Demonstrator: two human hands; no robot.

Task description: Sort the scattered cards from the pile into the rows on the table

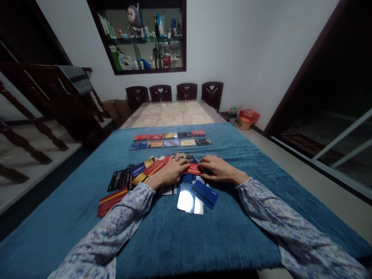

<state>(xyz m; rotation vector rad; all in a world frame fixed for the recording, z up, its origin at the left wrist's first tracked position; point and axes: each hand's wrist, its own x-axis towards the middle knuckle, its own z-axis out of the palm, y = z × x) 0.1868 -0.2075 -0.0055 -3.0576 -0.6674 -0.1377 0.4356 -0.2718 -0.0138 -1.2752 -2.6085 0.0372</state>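
A loose heap of plastic cards (145, 170) lies on the blue cloth (232, 232) in front of me. My left hand (171, 172) rests on the heap with its fingers curled down onto the cards. My right hand (217, 169) pinches the edge of a red card (194, 169) between thumb and fingers, and my left fingertips touch the same card. A dark blue card (205, 193) and a shiny silver card (187, 201) lie just below my hands. Two neat rows of cards (171, 140) are laid out farther away on the cloth.
Beyond the cloth the marble tabletop (171, 113) runs to several dark wooden chairs (174, 93) against the wall. A glass wall cabinet (142, 37) hangs above them. A stair railing (43, 116) is on the left, a glass door (334, 143) on the right.
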